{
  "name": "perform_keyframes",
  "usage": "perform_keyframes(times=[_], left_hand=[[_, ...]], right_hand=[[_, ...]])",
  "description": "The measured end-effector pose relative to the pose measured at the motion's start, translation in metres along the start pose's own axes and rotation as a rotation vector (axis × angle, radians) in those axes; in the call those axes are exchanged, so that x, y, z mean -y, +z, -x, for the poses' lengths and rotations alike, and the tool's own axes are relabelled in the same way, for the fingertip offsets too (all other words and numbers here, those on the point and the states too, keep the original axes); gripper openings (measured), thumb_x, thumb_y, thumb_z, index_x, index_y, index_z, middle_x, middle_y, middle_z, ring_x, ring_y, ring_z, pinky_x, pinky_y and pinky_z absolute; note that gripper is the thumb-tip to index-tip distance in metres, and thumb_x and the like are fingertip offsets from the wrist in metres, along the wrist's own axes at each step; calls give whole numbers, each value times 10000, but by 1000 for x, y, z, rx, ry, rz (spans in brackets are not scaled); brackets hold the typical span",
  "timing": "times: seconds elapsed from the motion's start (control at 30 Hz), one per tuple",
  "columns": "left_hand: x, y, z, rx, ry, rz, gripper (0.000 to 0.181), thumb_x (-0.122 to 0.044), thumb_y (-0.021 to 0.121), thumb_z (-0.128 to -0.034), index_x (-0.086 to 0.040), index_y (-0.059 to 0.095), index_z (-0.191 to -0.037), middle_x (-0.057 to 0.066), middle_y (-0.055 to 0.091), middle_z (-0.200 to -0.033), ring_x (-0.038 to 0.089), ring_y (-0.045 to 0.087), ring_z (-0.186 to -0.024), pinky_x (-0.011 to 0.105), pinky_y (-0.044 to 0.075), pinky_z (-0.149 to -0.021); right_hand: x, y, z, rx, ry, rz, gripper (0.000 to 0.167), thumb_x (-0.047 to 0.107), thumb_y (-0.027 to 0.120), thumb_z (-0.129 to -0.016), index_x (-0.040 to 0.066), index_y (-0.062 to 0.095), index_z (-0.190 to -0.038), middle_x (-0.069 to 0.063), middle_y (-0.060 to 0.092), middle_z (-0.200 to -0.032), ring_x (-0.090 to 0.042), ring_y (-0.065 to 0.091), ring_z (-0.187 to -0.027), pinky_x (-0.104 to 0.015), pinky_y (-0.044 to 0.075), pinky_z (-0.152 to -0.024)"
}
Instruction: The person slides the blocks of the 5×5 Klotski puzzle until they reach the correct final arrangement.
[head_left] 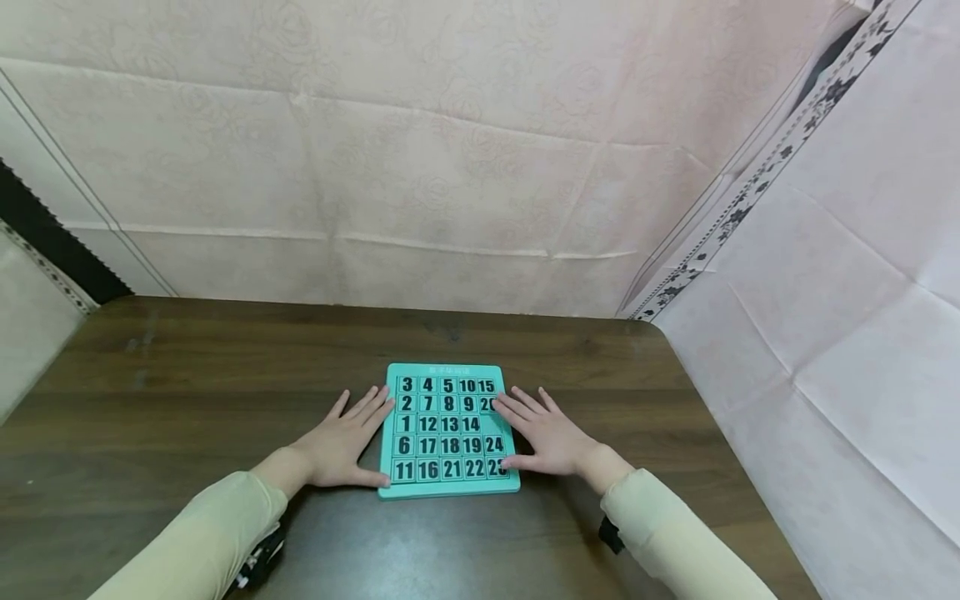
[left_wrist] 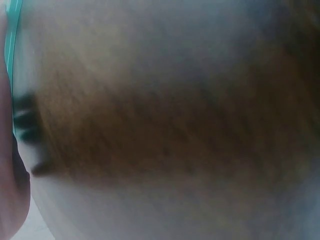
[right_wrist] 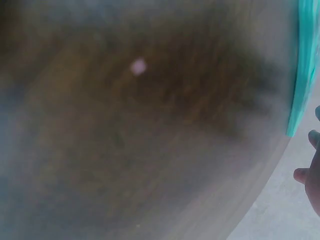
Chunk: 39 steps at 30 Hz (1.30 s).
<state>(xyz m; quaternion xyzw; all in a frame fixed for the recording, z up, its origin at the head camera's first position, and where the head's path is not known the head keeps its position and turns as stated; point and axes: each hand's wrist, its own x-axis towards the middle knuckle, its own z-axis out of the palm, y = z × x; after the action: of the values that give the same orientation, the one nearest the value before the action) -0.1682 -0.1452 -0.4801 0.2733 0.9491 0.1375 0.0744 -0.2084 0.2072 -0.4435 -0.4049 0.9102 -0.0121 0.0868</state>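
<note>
A teal number slide puzzle (head_left: 450, 434) lies flat on the table, its black-numbered tiles in rows, with a gap at the right end of the third row. My left hand (head_left: 339, 443) touches its left edge, fingers spread toward the upper corner and thumb at the lower one. On the opposite side, my right hand (head_left: 553, 440) has fingertips over the right edge, partly covering the tiles there. The left wrist view catches only a strip of the puzzle's edge (left_wrist: 10, 45) beside the hand. A teal edge (right_wrist: 303, 65) and some fingertips show in the right wrist view.
The brown wooden table (head_left: 225, 367) extends around the puzzle. Pale patterned cloth (head_left: 450, 183) hangs behind its far edge, and more white cloth (head_left: 840, 333) is on the right. Dark wrist straps (head_left: 611, 535) sit at both sleeves.
</note>
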Motion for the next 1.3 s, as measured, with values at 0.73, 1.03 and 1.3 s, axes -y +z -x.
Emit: perform_keyframes(times=[0.73, 1.03, 1.3], left_hand=[[0, 0, 0, -3, 6, -12, 1121, -819, 450, -722, -66, 167, -1502, 131, 90, -1580, 321, 107, -1455, 602, 61, -1128], [0, 0, 0, -6, 11, -4, 1121, -819, 448, -722, -62, 171, -1501, 134, 93, -1580, 326, 106, -1454, 605, 60, -1127], [-2, -1, 0, -4, 9, -3, 1119, -815, 453, -724, -60, 171, -1501, 133, 92, -1580, 326, 111, -1453, 599, 62, -1129]], right_hand=[[-2, 9, -6, 75, 31, 15, 832, 675, 423, -862, 221, 168, -1511, 59, 158, -1576, -226, 92, -1468, -578, 61, -1144], [5, 8, 4, 59, -4, -2, 830, 660, 435, -865, 194, 192, -1508, 33, 184, -1572, -248, 128, -1462, -589, 83, -1137], [9, 11, 11, 42, -32, -20, 837, 651, 447, -865, 177, 194, -1507, 11, 200, -1569, -264, 151, -1455, -596, 105, -1129]])
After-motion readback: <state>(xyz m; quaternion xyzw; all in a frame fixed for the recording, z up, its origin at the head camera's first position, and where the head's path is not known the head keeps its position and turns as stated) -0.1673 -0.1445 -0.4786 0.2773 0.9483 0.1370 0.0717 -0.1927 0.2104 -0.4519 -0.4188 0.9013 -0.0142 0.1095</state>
